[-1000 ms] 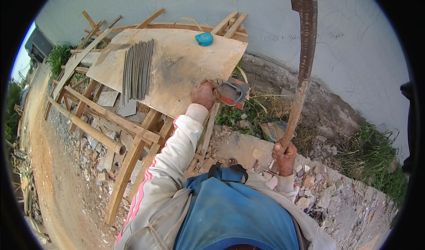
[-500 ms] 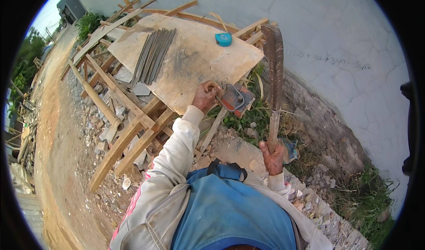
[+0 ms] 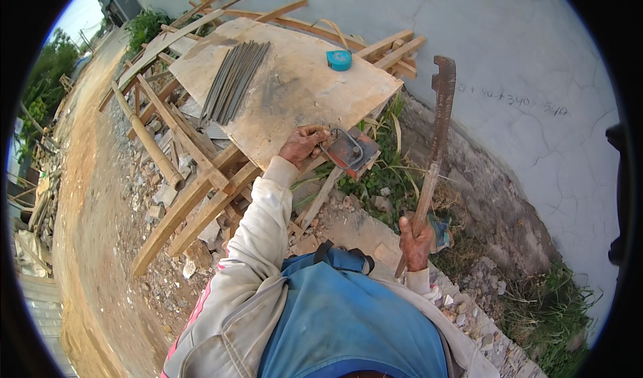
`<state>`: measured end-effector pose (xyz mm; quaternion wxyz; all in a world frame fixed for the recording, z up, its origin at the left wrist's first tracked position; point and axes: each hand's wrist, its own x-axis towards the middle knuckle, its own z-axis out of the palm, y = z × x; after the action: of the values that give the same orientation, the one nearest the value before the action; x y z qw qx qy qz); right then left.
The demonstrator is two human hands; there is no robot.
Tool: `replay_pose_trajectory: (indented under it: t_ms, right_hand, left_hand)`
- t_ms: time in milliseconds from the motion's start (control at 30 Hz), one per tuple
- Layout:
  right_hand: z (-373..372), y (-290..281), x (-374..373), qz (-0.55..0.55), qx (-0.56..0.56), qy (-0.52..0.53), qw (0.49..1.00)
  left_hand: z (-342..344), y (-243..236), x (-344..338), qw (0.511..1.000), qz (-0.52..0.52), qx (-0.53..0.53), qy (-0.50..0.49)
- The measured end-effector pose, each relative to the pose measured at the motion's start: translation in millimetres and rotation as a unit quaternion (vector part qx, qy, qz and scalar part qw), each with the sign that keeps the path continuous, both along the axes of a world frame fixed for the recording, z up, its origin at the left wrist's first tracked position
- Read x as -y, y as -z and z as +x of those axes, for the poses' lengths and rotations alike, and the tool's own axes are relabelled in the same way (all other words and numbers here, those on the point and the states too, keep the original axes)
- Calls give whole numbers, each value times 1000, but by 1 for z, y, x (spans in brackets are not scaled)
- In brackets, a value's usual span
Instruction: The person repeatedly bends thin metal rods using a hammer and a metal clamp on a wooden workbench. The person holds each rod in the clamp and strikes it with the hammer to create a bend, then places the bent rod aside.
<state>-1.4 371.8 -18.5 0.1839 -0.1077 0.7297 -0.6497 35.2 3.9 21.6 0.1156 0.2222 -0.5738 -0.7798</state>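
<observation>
My left hand is closed on a thin bent metal rod, a loop lying over a dark and red metal block at the near right corner of a stained plywood sheet. My right hand grips a long rusty iron bar with a notched head, held upright to the right of the board. A bundle of straight steel rods lies on the plywood, and a turquoise tape measure sits near its far edge.
Timber supports and a bamboo pole stick out beneath the board over rubble. A pale cracked wall with writing runs along the right, weeds at its foot. A dirt path lies to the left.
The view has swung, shifting the scene. My right hand has lowered, and the bar's head has moved down and tilts differently. My left hand stays at the bent rod.
</observation>
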Motion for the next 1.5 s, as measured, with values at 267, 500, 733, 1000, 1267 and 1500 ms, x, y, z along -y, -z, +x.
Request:
replay_pose_trajectory:
  t_ms: [267, 500, 733, 1000, 1267, 1500]
  right_hand:
    - [1, 12, 5, 11, 2, 3, 1000]
    - [-2, 13, 5, 33, -18, -3, 999]
    - [-4, 11, 12, 53, 50, 18, 997]
    - [-5, 6, 7, 66, 13, -15, 998]
    - [-11, 19, 16, 70, 73, -13, 995]
    - [-25, 29, 31, 66, 72, -15, 995]
  left_hand:
    - [-2, 1, -16, 994, 54, -21, -94]
    - [-1, 1, -24, 987, 119, -34, -99]
    - [-6, -4, -19, 997, -13, -1, -81]
    - [-14, -14, -47, 955, 224, -53, -187]
    - [-6, -22, -51, 981, 122, -63, -137]
    - [-19, -41, -72, 969, 173, -76, -160]
